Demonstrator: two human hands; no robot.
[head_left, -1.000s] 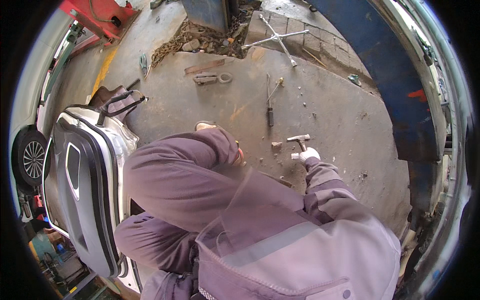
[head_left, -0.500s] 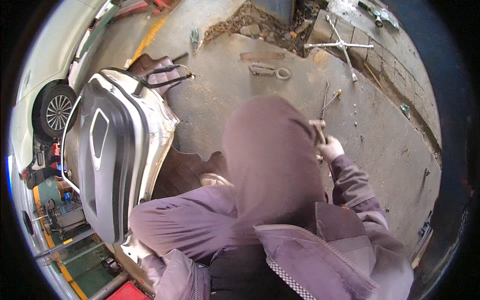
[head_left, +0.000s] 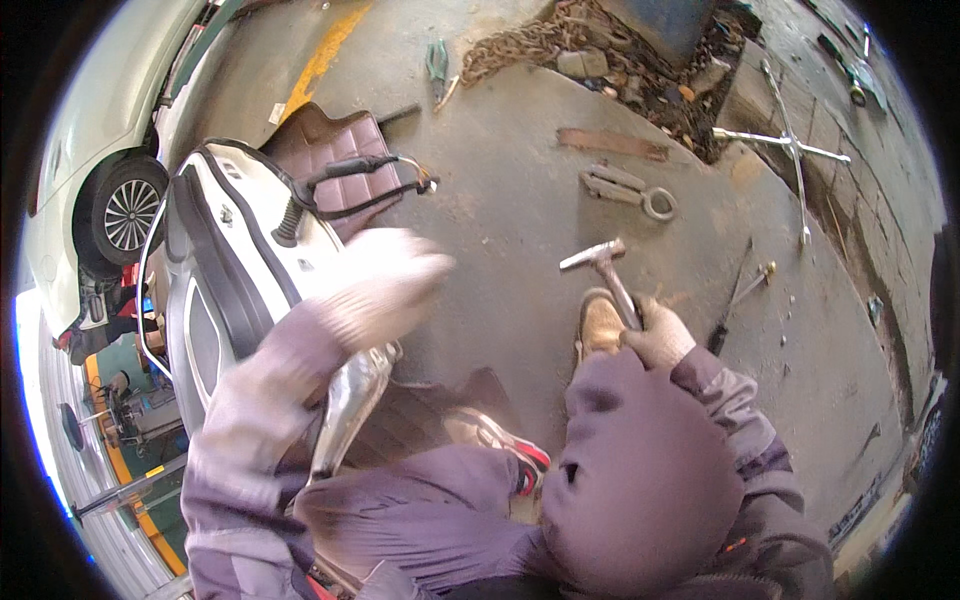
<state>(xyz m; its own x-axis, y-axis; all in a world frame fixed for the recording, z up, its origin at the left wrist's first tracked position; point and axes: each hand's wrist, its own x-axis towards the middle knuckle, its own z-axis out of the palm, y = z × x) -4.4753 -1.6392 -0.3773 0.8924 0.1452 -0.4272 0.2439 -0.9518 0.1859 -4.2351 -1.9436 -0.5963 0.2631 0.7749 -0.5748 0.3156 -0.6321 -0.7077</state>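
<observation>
In a pale work glove, my right hand [head_left: 660, 335] is closed around the handle of a hammer [head_left: 604, 262]. The hammer's metal head points away from me, above a tan shoe. My left hand [head_left: 390, 285], gloved too, hovers over the inner edge of a white car door [head_left: 340, 410] on my left. Motion smears its fingers, so whether it holds anything is unclear. The door lies with its dark inner panel [head_left: 215, 300] up, and a black cable boot with loose wiring [head_left: 350, 180] sticks out at its far end.
Brown quilted mats [head_left: 330, 150] lie under the door. Ahead on the floor are locking pliers [head_left: 630, 190], a rusty flat bar [head_left: 612, 143], green-handled pliers [head_left: 436, 65] and a chain heap [head_left: 530, 40]. A cross wrench [head_left: 793, 145] rests at right. A parked car [head_left: 100, 130] stands far left.
My left hand has risen into view and swung over the door. The hammer in my right hand now shows fully, past my lowered knee. The view has shifted.
</observation>
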